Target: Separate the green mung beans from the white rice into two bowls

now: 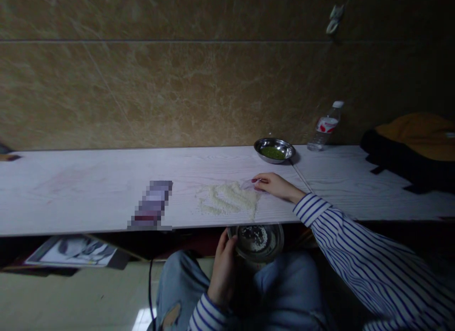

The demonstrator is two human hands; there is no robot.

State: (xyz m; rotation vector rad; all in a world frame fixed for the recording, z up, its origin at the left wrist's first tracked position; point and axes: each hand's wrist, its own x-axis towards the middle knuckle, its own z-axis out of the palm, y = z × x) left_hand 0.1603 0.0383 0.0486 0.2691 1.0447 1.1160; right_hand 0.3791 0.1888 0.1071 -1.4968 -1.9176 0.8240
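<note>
White rice-like grains [227, 199] lie spread in a thin, streaked layer on the pale wood-grain tabletop [88, 188]. At the right end of this layer my right hand [275, 185] pinches a thin, see-through piece [246, 184], perhaps plastic; its exact kind is unclear. The piece is low over the grains. Below the table's front edge my left hand [223, 269] grips the left rim of a round bowl [278, 249]. Some white grains are scattered on the bowl's bottom.
A steel bowl [261, 153] with green bits stands by the wall, and a stick-like thing [301, 175] lies beside it. Farther right are a water bottle [322, 131] and a dark and orange cloth item [415, 136]. A blurred-out flat object [152, 203] lies left of the grains.
</note>
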